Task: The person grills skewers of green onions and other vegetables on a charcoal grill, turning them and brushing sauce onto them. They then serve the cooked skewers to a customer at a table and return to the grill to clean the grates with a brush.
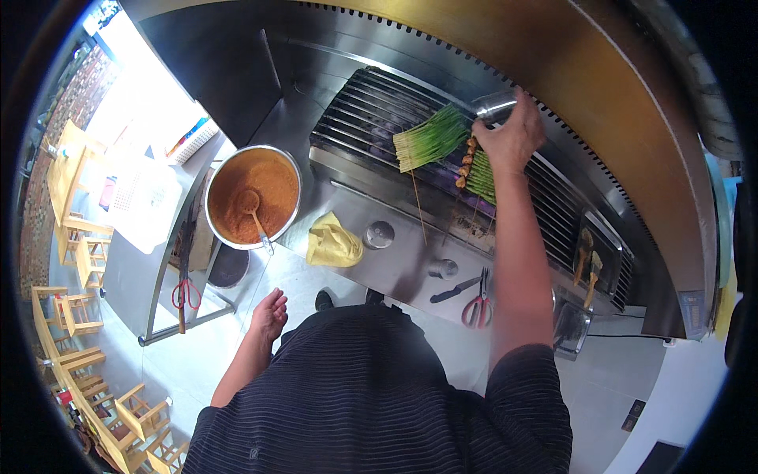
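My right hand reaches over the charcoal grill and grips a shiny shaker jar, which is tilted on its side. Below that hand lie skewered green beans, partly hidden by my forearm. Beside them is a skewer of browned meat pieces. Just left of these, a fan of green chives on skewers rests on the grate, one stick jutting towards me. My left hand hangs low over the floor, fingers loosely curled, with nothing visible in it.
A steel pot of reddish-brown powder holds a slotted spoon. On the steel ledge are a yellow cloth, metal shakers, a knife and red-handled scissors. Basting brushes lie in a tray at right.
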Demonstrator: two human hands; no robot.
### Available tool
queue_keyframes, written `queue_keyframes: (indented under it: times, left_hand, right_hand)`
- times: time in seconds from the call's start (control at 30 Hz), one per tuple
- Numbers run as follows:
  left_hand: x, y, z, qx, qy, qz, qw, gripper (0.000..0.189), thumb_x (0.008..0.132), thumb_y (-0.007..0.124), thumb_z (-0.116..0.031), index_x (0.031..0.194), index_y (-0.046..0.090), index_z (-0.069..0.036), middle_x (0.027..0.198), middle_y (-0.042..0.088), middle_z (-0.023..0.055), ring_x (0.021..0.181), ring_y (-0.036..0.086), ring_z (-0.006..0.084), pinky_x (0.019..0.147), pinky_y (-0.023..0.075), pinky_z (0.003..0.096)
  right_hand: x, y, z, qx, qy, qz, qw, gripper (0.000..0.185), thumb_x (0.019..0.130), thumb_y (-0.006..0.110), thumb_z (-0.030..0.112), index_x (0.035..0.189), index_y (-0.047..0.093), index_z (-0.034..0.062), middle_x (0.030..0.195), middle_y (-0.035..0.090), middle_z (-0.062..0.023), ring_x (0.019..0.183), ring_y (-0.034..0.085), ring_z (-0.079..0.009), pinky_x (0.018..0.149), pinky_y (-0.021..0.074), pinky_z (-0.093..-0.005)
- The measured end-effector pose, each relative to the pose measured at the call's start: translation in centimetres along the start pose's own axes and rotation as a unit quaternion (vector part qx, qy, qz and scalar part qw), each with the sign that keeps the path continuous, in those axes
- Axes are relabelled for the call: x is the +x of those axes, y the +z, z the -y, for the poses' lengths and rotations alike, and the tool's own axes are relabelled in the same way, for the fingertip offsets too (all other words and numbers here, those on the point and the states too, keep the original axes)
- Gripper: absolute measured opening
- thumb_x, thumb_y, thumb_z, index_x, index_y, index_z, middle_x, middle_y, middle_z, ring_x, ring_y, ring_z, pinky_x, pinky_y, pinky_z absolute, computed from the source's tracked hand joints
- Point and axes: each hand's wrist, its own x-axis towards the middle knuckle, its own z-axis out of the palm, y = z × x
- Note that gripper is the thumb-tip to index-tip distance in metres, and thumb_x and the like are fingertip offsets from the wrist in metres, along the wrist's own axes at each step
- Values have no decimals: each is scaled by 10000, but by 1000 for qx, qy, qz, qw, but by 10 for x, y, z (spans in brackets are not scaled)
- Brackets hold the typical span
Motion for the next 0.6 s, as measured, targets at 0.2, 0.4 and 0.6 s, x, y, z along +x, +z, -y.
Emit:
queue_keyframes:
  times: [0.2,0.4,0.6]
  left_hand:
    - [-10,14,-1,80,40,6,996,261,809,672,-240,961,535,-78,767,595,17,570,513,81,462,399,187]
    - [-25,48,-9,176,61,61,981,342,811,670,-240,1049,530,-39,820,573,19,640,511,77,507,404,192]
    - [-36,92,-12,369,65,137,917,322,819,653,-207,1080,572,-36,889,596,14,708,526,89,609,435,225]
  right_hand:
    - [14,20,-6,-70,83,28,994,799,521,768,335,1209,440,96,1140,528,-148,1103,484,-316,868,379,-517]
    - [2,3,-6,-82,62,64,993,798,519,768,316,1214,446,90,1188,507,-133,1136,463,-300,892,361,-510]
    - [-37,-56,-29,86,214,-54,971,864,604,764,302,1317,353,40,1250,464,-170,1167,446,-296,969,334,-449]
